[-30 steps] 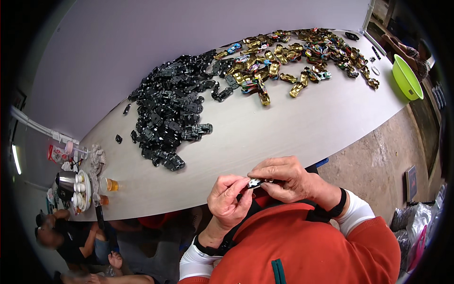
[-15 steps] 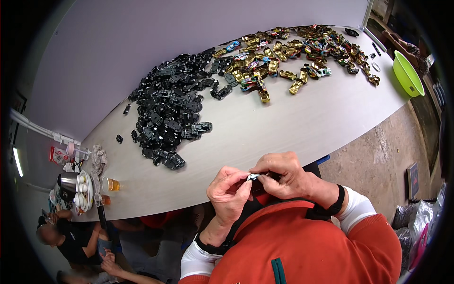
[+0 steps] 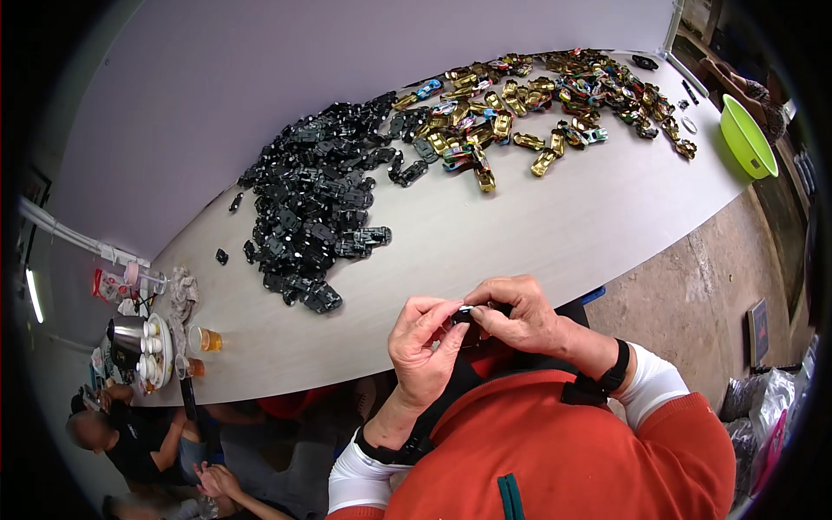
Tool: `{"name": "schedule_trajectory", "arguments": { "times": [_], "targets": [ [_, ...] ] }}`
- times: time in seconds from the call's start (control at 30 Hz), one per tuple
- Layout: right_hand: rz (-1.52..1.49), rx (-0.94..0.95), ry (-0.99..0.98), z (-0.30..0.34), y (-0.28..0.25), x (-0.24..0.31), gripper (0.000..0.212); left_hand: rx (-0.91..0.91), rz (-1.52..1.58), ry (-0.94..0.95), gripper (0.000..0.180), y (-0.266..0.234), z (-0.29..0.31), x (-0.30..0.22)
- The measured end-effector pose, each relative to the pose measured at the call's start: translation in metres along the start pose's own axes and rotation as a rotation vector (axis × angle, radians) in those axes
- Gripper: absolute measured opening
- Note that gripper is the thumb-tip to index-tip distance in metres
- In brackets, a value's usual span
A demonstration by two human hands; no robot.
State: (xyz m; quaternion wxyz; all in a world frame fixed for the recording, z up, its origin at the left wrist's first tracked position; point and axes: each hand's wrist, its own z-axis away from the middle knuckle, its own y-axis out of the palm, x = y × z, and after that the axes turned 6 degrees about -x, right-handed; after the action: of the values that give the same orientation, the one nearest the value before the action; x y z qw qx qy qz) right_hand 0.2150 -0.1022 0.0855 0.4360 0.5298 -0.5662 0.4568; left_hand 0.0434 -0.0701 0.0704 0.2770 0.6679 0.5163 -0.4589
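Note:
Just past the near edge of the table, above my lap, my left hand point(image 3: 425, 351) and my right hand point(image 3: 524, 321) meet around a small toy car point(image 3: 464, 315). Fingers cover most of it; a dark body and a white patch show. My left thumb and fingers pinch it from the left, while the right thumb and forefinger press on it from the right. Farther off on the table lies a large heap of black toy car parts point(image 3: 303, 208). Right of that heap spreads a pile of gold and multicoloured toy cars point(image 3: 485, 130).
A light-coloured table point(image 3: 485, 234) runs along a pale wall. On its left end are a tray of white cups point(image 3: 154, 351), a glass of amber drink point(image 3: 206, 339) and a cloth point(image 3: 182, 290). A green basin point(image 3: 747, 139) stands at the right end. Other people sit at lower left.
My hands have turned the toy car, so more of its dark side shows and less white. Both hands have shifted slightly. At lower left, another person's hands have moved.

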Motion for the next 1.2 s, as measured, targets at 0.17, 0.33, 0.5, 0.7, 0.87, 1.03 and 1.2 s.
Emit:
{"name": "schedule_trajectory", "arguments": {
  "times": [0.17, 0.33, 0.5, 0.7, 0.87, 1.03, 1.2],
  "targets": [
    [-0.035, 0.016, 0.035, 0.002, 0.0, -0.002, 0.014, -0.003, 0.139, -0.191, 0.025, 0.003, -0.004, -0.013],
    [-0.083, 0.167, 0.263, -0.002, -0.006, 0.001, 0.015, 0.182, 0.085, -0.171, 0.023, -0.014, -0.01, -0.012],
    [-0.095, 0.12, 0.211, -0.002, -0.001, -0.006, 0.013, 0.124, -0.02, -0.123, 0.021, -0.012, -0.007, -0.013],
    [0.097, -0.114, -0.176, -0.008, 0.006, -0.001, 0.01, -0.107, -0.013, -0.086, 0.031, -0.001, -0.013, -0.01],
    [0.051, -0.134, -0.321, -0.014, 0.009, 0.001, 0.017, -0.051, 0.257, -0.215, 0.025, 0.001, -0.011, -0.001],
    [-0.01, 0.2, -0.011, -0.012, -0.011, 0.012, 0.021, 0.096, 0.088, -0.232, 0.019, -0.014, -0.01, 0.007],
    [0.046, 0.317, 0.087, -0.014, -0.02, 0.013, 0.029, 0.232, 0.561, -0.442, 0.026, -0.029, -0.011, 0.021]
  ]
}}
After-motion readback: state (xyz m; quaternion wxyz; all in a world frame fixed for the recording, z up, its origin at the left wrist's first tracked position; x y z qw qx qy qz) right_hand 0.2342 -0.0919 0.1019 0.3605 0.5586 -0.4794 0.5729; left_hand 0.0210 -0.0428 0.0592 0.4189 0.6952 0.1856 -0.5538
